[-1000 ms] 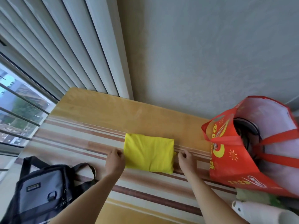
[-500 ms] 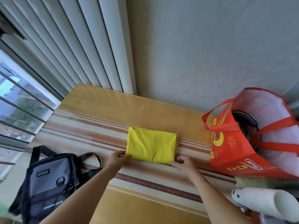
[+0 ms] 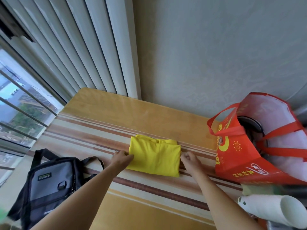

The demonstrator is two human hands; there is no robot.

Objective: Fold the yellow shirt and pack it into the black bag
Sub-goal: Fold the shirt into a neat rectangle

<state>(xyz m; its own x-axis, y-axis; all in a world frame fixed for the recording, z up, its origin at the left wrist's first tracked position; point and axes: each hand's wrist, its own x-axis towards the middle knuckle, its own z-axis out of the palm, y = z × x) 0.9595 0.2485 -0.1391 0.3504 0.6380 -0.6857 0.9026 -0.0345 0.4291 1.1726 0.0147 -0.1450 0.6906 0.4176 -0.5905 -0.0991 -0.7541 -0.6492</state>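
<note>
The shirt (image 3: 154, 157) is seen folded into a compact yellow block, laid flat on the striped middle of the table (image 3: 149, 117), with a few layered edges showing along its far side. The left hand (image 3: 122, 159) is placed at the block's left edge, its fingers tucked against and partly under the cloth there, so that a light pinch on the fabric is suggested, though the fingertips are hidden and a firm grip cannot be confirmed. The right hand (image 3: 189, 159) is held just beside the block's right edge, curled loosely into a half fist; whether cloth is caught in it cannot be told. Both bare forearms are stretched in from the near edge of the table. The black bag (image 3: 49, 183) is found at the near left corner of the table, lying beside the left forearm and apart from the shirt, its grey front panel turned up and its strap looped toward the shirt. A red tote (image 3: 240, 156) is stood at the right end of the table, near the right hand, its mouth turned toward the camera. A white tube (image 3: 269, 211) is glimpsed at the lower right. A barred window (image 3: 20, 110) is passed on the left.
</note>
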